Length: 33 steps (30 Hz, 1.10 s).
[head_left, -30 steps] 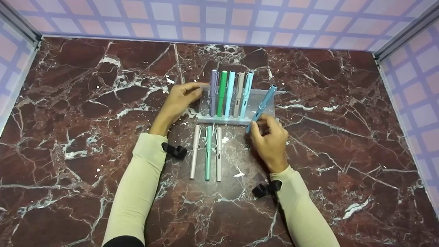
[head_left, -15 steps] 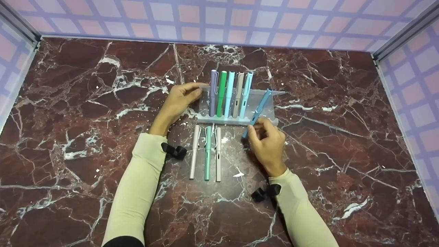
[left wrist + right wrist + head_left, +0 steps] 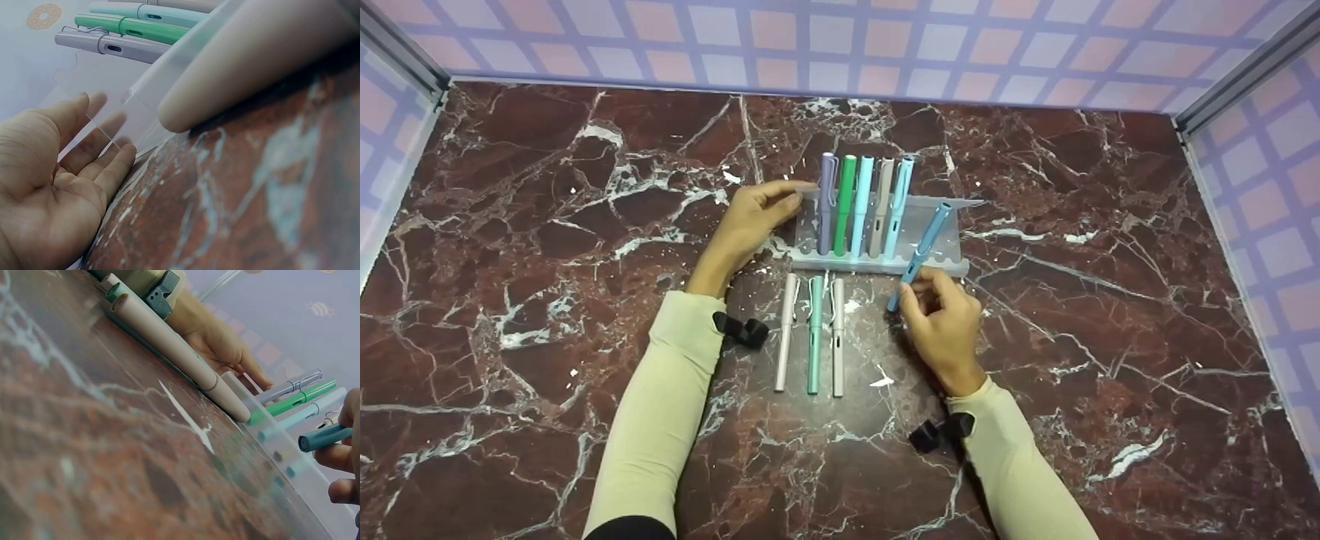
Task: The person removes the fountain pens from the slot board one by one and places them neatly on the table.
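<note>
Pinching the blue pen (image 3: 928, 238) low on its barrel, between thumb and curled fingers of the right hand (image 3: 945, 322). Holding the left edge of the clear rack (image 3: 808, 262) with the left hand (image 3: 751, 221), in a loose grip, with fingertips showing through the panel in the left wrist view. Set well apart, at opposite ends of the rack, and nearest by far to the blue pen on the right side.

Hinging most, as judged from here, on slant: tilted in the head view from near left at its bare lower end to far right at its cap, across the rack's front rail. Leaning rightward, then, against a much straighter row of five, from the purple pen (image 3: 826, 214) at left to the light blue pen (image 3: 897, 202) at right. Jutting past the rail on the near side at its lower end, just right of the pink pen (image 3: 786, 330), mint pen (image 3: 815, 337) and grey pen (image 3: 838, 337), all lying lengthwise with caps toward the rack. Cannot tell contact from a small gap between blue pen and rail
</note>
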Available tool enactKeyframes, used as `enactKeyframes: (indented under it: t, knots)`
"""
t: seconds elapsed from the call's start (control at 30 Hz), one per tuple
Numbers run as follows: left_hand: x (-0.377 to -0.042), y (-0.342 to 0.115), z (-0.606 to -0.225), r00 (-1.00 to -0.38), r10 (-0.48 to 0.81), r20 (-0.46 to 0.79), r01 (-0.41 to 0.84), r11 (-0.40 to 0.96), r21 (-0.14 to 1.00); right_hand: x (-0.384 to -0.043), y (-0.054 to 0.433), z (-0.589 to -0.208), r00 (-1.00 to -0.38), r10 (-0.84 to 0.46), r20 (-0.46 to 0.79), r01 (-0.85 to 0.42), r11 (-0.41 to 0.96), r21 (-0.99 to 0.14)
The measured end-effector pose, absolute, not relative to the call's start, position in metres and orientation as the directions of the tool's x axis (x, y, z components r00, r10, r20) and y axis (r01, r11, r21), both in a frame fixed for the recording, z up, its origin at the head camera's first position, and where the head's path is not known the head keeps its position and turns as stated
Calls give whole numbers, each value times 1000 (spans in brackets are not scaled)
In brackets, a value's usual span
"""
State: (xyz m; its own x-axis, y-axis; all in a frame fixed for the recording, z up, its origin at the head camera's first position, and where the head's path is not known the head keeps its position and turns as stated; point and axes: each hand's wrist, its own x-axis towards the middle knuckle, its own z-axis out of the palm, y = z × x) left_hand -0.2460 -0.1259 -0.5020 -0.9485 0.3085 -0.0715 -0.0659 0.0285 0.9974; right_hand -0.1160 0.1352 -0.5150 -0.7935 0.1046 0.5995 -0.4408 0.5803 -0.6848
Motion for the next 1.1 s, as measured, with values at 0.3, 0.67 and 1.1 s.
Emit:
enactKeyframes:
  t: [0.3, 0.67, 1.1]
  knots:
    - [-246, -127, -503, -951, 303, -65, -58, 30, 998, -112, 133, -515, -799, 97, 594, -445, 569, -691]
    - [-246, -125, -501, -950, 305, -70, -67, 19, 998, -104, 133, -516, -811, 78, 579, -442, 568, -695]
    - [-245, -125, -501, -951, 301, -69, -72, 3, 997, -98, 132, -516, -826, 61, 560, -439, 551, -709]
